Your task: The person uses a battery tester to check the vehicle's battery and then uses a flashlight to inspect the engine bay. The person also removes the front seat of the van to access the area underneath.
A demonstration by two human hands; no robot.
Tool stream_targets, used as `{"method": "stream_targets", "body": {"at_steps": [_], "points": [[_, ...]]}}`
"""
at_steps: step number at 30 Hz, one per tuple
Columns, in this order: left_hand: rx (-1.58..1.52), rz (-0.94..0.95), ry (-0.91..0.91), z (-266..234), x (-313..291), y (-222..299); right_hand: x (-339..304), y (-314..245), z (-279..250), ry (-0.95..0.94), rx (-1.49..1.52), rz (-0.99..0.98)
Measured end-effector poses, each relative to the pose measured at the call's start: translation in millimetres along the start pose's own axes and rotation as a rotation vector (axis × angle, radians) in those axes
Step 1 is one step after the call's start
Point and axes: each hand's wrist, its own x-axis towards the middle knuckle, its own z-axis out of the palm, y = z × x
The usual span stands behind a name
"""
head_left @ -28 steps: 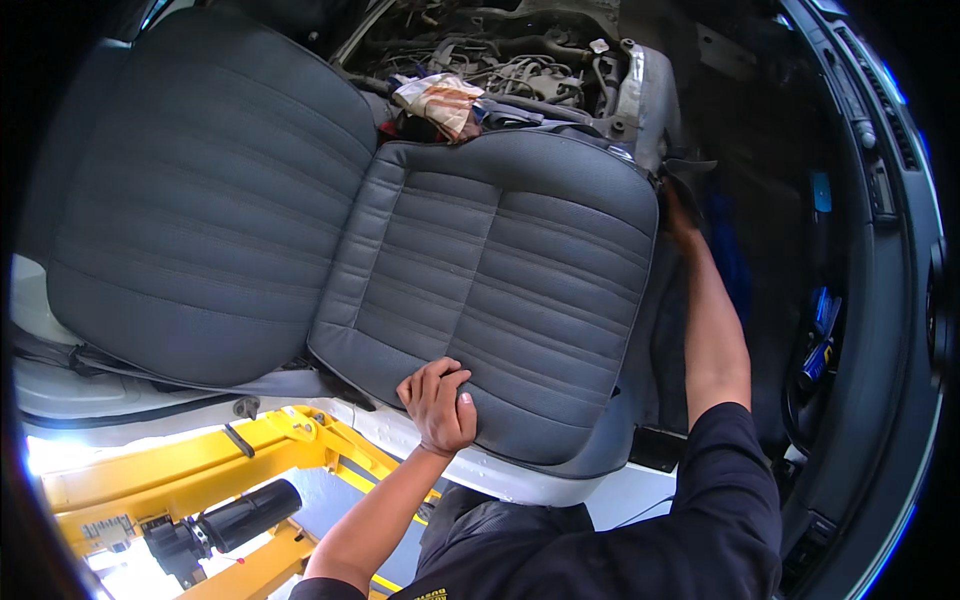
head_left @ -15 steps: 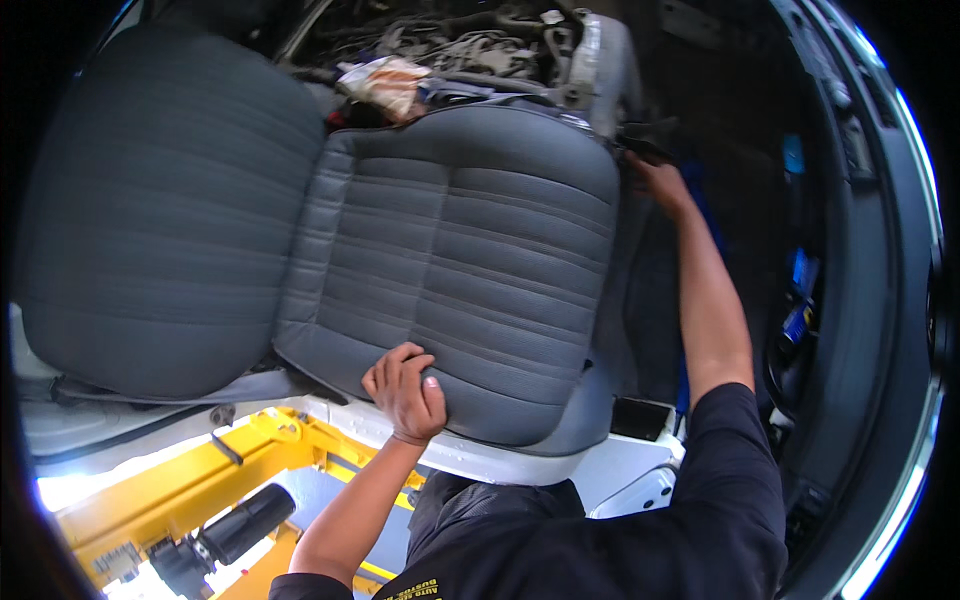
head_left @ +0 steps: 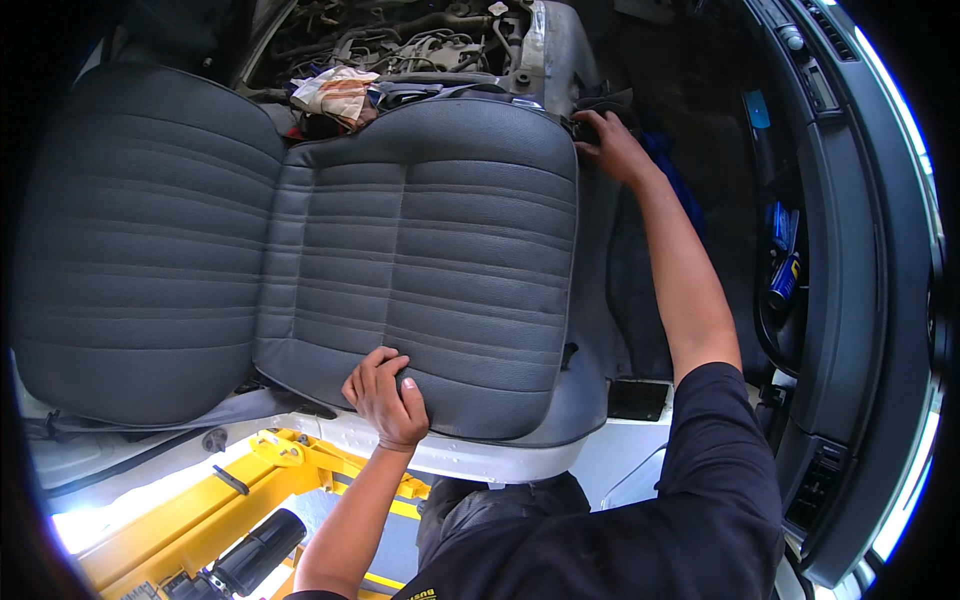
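A grey seat cushion [head_left: 460, 270] with stitched ribs lies in front of me, joined at its left to a grey backrest [head_left: 150, 260]. My left hand [head_left: 390, 405] rests on the cushion's near edge, fingers slightly bent and thumb apart, holding nothing. At the cushion's far right corner, my right hand [head_left: 618, 150] has its fingers and thumb curled around a dark spot. What lies between those fingertips is too dark to name.
Beyond the cushion is an exposed engine [head_left: 420, 50], with a crumpled cloth [head_left: 338, 95] at its edge. A blue can [head_left: 785, 280] stands by the dashboard [head_left: 850, 330] at right. A yellow metal frame [head_left: 170, 530] is at lower left, outside the white sill [head_left: 490, 462].
The whole view has shifted, so the seat sits further left. My right hand has come closer to the cushion's corner and its fingers have curled; my left hand keeps its place.
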Motion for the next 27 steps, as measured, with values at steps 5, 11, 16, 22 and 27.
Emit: {"method": "stream_targets", "body": {"at_steps": [5,11,16,22,27], "points": [[0.006,0.009,-0.005,-0.6,2.1,0.5,10.1,23.8,12.4,-0.002,0.108,-0.054],[0.024,0.009,-0.014,-2.2,0.9,-1.4,7.5,25.2,25.3,-0.013,0.316,0.043],[0.010,0.024,-0.011,0.1,3.0,-1.0,10.7,29.4,24.0,0.003,0.357,0.082],[0.006,0.040,-0.010,-0.5,3.2,-5.3,12.0,20.0,27.0,0.053,0.397,0.134],[-0.007,0.032,-0.010,-1.7,4.5,-5.3,16.4,31.7,35.3,0.099,0.449,0.124]]}}
